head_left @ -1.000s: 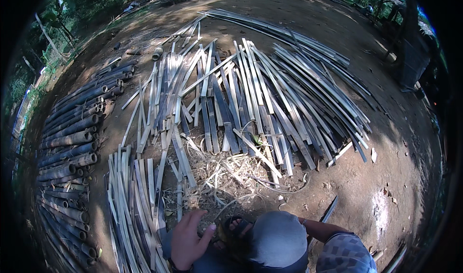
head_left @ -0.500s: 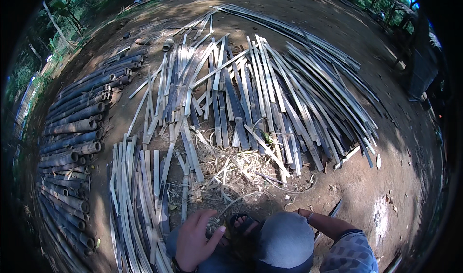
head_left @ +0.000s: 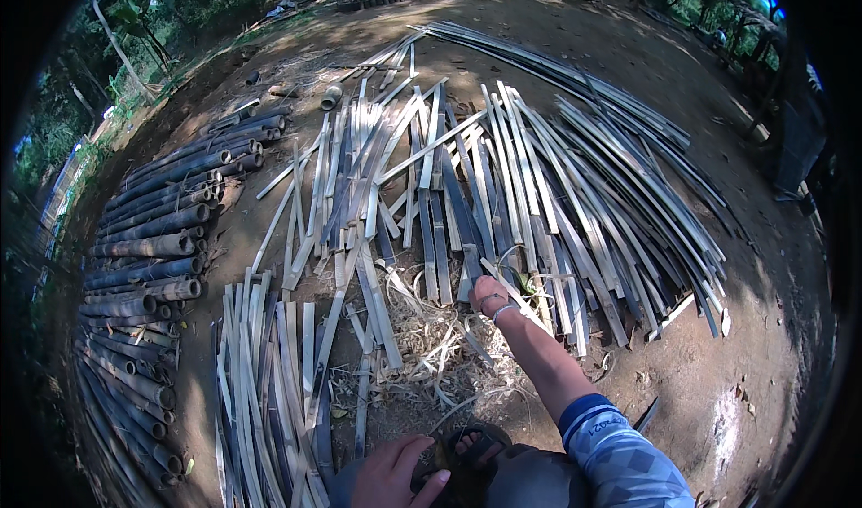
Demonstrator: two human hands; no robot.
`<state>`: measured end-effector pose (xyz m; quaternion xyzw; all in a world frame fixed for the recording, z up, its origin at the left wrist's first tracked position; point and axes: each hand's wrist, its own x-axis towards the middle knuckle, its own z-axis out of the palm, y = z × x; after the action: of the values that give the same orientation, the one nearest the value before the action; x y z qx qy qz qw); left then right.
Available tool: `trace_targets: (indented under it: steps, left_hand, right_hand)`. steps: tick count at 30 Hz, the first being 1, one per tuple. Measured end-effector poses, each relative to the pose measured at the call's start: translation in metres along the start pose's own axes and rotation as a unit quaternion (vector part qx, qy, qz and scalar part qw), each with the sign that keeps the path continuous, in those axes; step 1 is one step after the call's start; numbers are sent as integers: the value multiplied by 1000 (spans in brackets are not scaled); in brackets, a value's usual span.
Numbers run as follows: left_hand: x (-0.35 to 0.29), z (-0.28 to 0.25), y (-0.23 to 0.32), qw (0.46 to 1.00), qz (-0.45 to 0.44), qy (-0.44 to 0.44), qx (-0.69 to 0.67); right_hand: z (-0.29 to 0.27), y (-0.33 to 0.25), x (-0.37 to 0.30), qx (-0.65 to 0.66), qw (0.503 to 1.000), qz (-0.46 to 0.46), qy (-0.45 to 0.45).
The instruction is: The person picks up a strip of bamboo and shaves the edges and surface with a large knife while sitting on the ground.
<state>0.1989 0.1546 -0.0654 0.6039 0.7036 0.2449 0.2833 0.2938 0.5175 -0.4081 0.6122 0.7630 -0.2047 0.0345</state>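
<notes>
Right hand at twelve o'clock, grip too hidden to tell; left hand loose, empty; plenty of strips apparently split already, whole poles at ten remaining!

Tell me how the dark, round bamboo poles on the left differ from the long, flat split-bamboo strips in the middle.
Shape: the dark, round bamboo poles are thick tubes with open, hollow ends; the flat split-bamboo strips are narrow slats.
Colour: the poles look mostly dark, while many strips show pale faces among dark ones.
Contact: the right hand is at the strips' near ends; neither hand is at the poles.
Both are long and lie on bare ground.
</notes>
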Motion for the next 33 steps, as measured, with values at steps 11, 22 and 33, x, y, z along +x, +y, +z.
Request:
trace_targets:
  steps: [11, 22, 33]
  left_hand:
    - [1, 0, -2, 1000, 30, -8, 0]
    - [-9, 0, -2, 1000, 12, 4, -14]
    - [-15, 3, 6, 1000, 7, 18, -2]
  right_hand:
    - [-10, -7, 14, -56, 998, 0, -31]
    - [-111, 15, 7, 135, 972, -69, -179]
    - [-167, 99, -157, 821, 476, -36, -313]
